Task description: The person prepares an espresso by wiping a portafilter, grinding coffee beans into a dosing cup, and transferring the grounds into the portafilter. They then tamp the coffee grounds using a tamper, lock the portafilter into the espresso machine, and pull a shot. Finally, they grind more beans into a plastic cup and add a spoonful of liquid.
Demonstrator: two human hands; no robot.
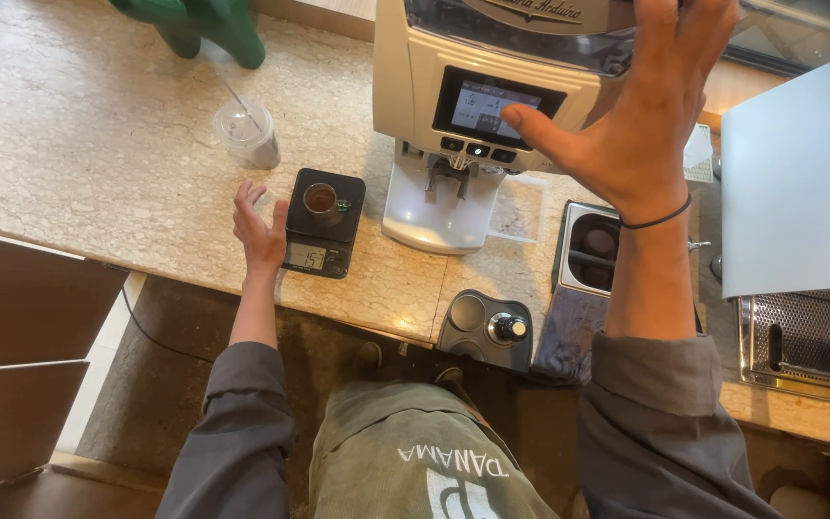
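My left hand (pixel 259 229) rests flat on the stone counter (pixel 79 144), fingers apart, touching the left side of a small black scale (pixel 324 245). A small cup of dark ground coffee (pixel 321 201) stands on the scale. My right hand (pixel 647 106) is raised with fingers spread, its palm against the upper right of a white coffee grinder (pixel 434 96). Its thumb points toward the grinder's dark screen (pixel 495 106). A black band circles that wrist. Neither hand holds anything.
A clear plastic cup with a lid and straw (pixel 247 133) stands left of the grinder. A black tamping mat with a tamper (pixel 487 329) lies at the counter's front edge. A metal knock box (pixel 593 252), a grey cloth (pixel 569 322) and a perforated drip tray (pixel 809 341) are on the right.
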